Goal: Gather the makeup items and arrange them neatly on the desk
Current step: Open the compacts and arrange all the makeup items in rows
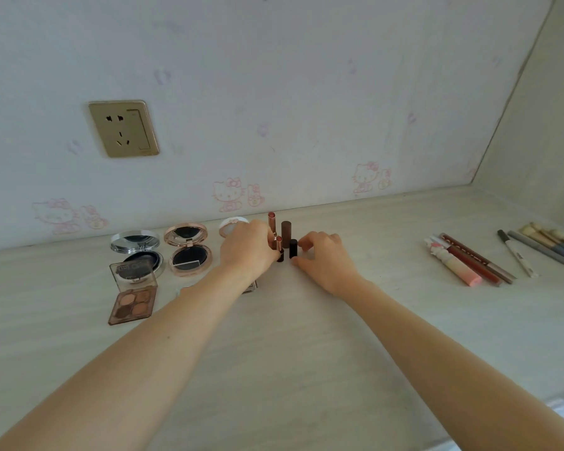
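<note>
Left hand (246, 247) grips a rose-gold lipstick (278, 243), hiding its base and a white compact (232, 224); right hand (323, 258) open beside a black tube (293, 248) upright on the counter (306, 353); a palette under the left wrist mostly hidden.

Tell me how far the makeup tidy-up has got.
Well along. Done: the silver compact, rose-gold compact and eyeshadow palette sit grouped on the left; lip glosses and pencils lie together on the right. In hand: the left hand holds a lipstick upright among the standing tubes, with the right hand by the black tube. Left: finishing that cluster.
</note>
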The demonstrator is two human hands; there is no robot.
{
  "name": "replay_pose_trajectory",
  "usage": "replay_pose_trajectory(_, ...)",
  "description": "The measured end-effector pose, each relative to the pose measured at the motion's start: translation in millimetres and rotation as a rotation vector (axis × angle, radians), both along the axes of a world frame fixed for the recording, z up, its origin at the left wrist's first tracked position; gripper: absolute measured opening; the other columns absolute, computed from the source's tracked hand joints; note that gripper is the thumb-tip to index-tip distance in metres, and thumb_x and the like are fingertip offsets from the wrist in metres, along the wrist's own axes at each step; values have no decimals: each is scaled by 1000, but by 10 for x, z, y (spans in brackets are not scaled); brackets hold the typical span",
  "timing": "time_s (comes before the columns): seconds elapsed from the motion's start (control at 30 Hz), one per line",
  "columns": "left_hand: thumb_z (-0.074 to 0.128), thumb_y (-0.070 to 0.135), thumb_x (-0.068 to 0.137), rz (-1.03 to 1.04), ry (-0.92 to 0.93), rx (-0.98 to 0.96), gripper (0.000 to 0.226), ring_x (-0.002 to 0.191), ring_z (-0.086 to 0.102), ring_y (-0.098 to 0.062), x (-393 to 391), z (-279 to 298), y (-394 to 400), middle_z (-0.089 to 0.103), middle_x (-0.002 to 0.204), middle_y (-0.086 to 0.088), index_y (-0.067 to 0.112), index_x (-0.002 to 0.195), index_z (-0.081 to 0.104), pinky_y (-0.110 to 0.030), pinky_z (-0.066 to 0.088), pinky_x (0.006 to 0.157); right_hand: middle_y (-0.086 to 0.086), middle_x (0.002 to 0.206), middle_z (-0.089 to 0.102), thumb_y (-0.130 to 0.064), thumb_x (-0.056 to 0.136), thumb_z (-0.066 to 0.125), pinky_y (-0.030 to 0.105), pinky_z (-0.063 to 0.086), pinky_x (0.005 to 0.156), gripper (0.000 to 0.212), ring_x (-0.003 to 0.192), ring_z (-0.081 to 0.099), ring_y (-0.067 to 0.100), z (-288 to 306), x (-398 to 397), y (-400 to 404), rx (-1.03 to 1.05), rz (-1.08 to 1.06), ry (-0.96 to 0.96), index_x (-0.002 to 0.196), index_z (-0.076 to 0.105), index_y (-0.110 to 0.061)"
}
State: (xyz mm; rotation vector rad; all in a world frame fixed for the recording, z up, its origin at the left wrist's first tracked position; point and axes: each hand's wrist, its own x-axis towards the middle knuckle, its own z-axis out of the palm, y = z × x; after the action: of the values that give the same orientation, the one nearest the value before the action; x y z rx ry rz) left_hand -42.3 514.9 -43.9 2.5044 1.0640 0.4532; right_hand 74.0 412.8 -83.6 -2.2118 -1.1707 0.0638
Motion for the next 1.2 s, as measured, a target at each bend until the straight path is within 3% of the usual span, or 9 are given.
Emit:
replay_pose_trajectory(0.27,62,22,82,-12,-84,132,20,107,54,-26,-175,110,-54,64,105,-1,25,102,66,-40,52,81,2,130,54,-30,95,53,31,42,93,38,124,42,20,122,20,-434,-57,3,-107,130,51,-14)
replay_pose_trajectory(0.4,64,17,84,-122,-211,288,21,108,50,-18,-193,186,-271,62,96,8,22,105,67,-39,45,82,3,129,54,-29,96,50,32,41,92,35,125,43,20,180,58,-768,-95,-13,-212,128,53,-15)
replay_pose_trajectory(0.47,64,14,84,-176,-245,324,22,107,48,-17,-148,208,-420,66,96,6,18,105,67,-35,42,78,2,129,54,-29,96,49,32,40,94,33,126,42,20,202,81,-944,-106,-30,-233,126,54,-15)
replay_pose_trajectory(0.53,64,12,83,-228,-251,307,26,111,48,-19,-71,205,-567,68,101,2,15,109,66,-38,46,83,3,129,54,-28,96,50,32,39,98,32,126,42,20,220,110,-1131,-114,-43,-241,125,55,-15)
replay_pose_trajectory(0.63,64,15,84,-286,-228,306,27,115,47,-19,80,155,-778,67,110,3,16,111,65,-40,44,95,3,128,56,-28,95,51,31,38,99,31,124,44,20,257,175,-1430,-132,-70,-285,124,57,-16)
replay_pose_trajectory(0.8,59,19,89,-416,-156,325,26,114,46,-20,425,38,-1115,66,112,1,15,114,63,-33,45,80,4,134,54,-30,94,53,33,40,98,31,129,41,22,301,344,-1879,-178,-161,-316,123,58,-19)
replay_pose_trajectory(1.03,48,34,95,-552,92,300,42,129,36,-24,1049,-148,-1511,53,134,-5,15,132,49,-38,39,101,10,111,58,-22,97,42,34,40,84,27,107,49,31,346,705,-2223,-232,-254,-337,117,59,-14)
replay_pose_trajectory(1.1,45,34,96,-569,136,265,44,132,33,-26,1233,-190,-1563,49,138,-6,14,135,45,-40,37,104,11,109,59,-22,101,35,37,39,84,35,100,51,34,343,766,-2242,-245,-226,-436,133,51,-22)
replay_pose_trajectory(1.2,42,25,97,-552,106,169,43,133,31,-28,1470,-236,-1575,45,141,-9,13,138,41,-40,35,105,9,115,55,-22,103,25,38,39,87,49,99,48,33,314,855,-2224,-351,-184,-551,149,22,-39)
